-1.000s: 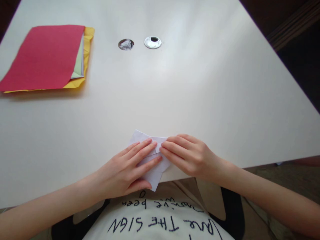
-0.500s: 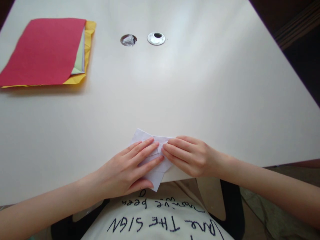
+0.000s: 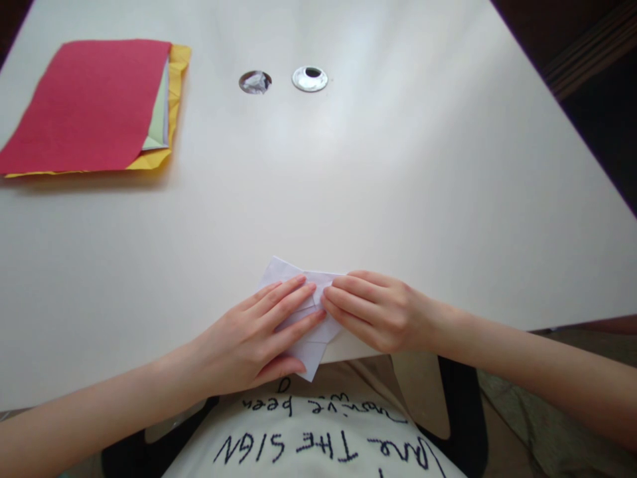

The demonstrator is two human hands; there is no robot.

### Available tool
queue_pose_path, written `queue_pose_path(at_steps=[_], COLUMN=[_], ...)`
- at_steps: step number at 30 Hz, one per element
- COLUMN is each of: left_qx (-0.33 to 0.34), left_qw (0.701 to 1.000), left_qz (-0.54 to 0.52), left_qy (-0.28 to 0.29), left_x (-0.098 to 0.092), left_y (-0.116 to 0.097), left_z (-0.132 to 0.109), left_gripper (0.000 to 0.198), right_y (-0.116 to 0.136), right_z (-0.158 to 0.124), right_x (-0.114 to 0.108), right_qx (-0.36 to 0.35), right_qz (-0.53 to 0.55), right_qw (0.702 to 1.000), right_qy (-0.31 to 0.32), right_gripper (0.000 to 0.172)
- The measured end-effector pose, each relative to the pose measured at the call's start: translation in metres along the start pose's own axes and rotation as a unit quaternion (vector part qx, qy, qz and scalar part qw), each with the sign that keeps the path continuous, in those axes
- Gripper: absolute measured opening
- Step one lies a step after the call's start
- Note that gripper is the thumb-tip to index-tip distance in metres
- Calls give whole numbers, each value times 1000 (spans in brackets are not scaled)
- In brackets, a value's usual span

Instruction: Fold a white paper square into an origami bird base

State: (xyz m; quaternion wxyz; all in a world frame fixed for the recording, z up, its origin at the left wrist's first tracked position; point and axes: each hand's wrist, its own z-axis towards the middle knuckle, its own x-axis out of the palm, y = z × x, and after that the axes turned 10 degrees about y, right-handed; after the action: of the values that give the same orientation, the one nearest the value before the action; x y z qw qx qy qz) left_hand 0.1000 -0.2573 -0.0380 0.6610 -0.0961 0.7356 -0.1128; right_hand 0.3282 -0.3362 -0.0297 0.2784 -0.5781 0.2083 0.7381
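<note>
A folded piece of white paper (image 3: 313, 355) lies at the near edge of the white table, one corner reaching past the edge. My left hand (image 3: 259, 335) rests flat on it with the fingers spread, covering its left and middle part. On the paper's right side, my right hand (image 3: 375, 309) has its fingers pressed together at the paper's edge, fingertips close to those of my left hand. The right thumb is hidden beneath the fingers. Crease lines show between the two hands.
At the far left of the white table (image 3: 423, 199) lies a stack with a red sheet (image 3: 89, 106) on top and yellow paper (image 3: 176, 86) under it. Toward the back are a round hole with crumpled material (image 3: 255, 82) and a round metallic grommet (image 3: 303, 83).
</note>
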Motion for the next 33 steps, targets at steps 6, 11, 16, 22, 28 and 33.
queue_pose_path(at_steps=[6,11,16,22,28,33], left_qx=[1,-9,-23,-24,-19,-17], left_qw=[1000,1000,999,1000,1000,999], left_qz=[9,21,29,-1,12,34], left_qy=[8,14,8,0,15,15], left_x=[0,-1,-2,-1,-2,-3], left_y=[-1,-2,-2,1,2,1], left_z=[0,1,2,4,6,7], left_gripper=[60,63,69,63,64,64], right_y=[14,47,63,73,78,80], right_z=[-1,-6,-7,6,17,16], right_x=[-1,-1,4,11,17,19], right_qx=[34,147,227,327,358,375], right_qz=[-29,-43,2,55,82,72], right_qw=[999,988,974,943,930,923], right_qy=[13,37,25,-27,4,42], right_gripper=[18,27,33,31,39,46])
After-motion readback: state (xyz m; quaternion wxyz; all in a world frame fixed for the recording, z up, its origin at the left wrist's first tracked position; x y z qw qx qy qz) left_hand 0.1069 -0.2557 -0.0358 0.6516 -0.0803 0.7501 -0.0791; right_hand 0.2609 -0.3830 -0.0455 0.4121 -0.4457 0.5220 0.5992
